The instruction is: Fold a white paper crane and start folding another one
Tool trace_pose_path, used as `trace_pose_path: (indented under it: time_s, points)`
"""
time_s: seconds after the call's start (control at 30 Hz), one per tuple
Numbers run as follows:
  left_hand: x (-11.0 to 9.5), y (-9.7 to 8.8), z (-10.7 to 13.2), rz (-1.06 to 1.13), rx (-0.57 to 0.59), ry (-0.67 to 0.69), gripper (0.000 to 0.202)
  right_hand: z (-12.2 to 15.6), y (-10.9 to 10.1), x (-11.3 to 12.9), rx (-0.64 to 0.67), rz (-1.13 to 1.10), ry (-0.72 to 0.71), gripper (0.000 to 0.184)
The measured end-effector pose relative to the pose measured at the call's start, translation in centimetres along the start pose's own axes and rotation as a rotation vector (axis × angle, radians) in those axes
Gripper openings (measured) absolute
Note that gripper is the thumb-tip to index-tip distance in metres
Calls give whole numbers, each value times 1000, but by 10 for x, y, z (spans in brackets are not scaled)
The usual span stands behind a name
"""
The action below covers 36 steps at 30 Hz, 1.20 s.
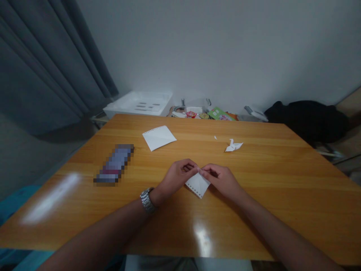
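Left hand (182, 173) and right hand (222, 177) both pinch the far tip of the paper (199, 185), close to each other. It sits between them over the middle of the table (259, 214), with one corner pointing near and a row of holes along its near left edge. I cannot tell just how the tip is bent under the fingers. It looks like a small fold, so it should help to line up the edges first, hold one side still, then press slowly along the crease. Tugging hard could tear the tip. Far left lies a flat sheet (159, 138); far right is a paper bird (234, 146), with a scrap (216, 137) beside it.
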<state>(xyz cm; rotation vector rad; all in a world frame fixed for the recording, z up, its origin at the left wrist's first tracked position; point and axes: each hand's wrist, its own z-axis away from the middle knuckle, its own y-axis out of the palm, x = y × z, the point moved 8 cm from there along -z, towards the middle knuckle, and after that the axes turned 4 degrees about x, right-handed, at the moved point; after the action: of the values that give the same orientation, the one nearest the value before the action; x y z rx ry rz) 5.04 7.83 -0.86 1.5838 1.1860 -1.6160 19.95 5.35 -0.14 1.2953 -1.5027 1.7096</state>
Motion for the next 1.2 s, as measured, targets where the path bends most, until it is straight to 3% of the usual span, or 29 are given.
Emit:
trace_pose_path:
  time_s: [0.83, 1.03, 1.2]
  points:
    - [-4, -10, -4, -85, -24, -6, 21, -2, 0, -17, 94, -6, 74, 29]
    - [-6, -15, -3, -82, -56, -36, 24, -1, 9, -24, 156, -125, 103, 34]
    - [-3, -17, -5, -50, -70, -73, 24, -2, 6, -22, 131, -175, 116, 35]
